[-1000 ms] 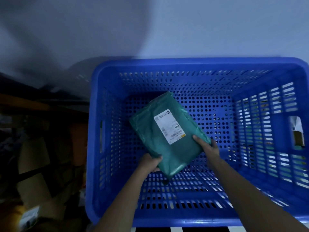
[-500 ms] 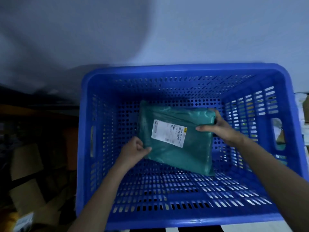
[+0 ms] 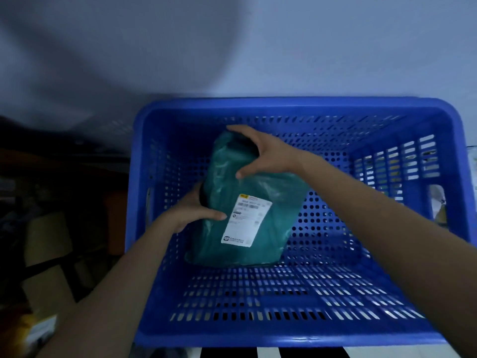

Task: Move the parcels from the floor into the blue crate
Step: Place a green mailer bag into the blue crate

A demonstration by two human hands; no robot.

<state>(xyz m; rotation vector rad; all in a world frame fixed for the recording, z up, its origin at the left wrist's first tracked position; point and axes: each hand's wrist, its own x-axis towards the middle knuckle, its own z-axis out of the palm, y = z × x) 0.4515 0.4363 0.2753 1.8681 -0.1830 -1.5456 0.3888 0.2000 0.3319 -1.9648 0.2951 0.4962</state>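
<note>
- A white shipping label is stuck on the face of the green parcel inside the blue crate.
- The label carries a small yellow tag at its far corner, a barcode band beneath that, and a round logo with a line of print along its near edge.
- All of this print is too small and blurred to read: no word, brand or number can be made out.
- No other lettering shows on the crate.
</note>
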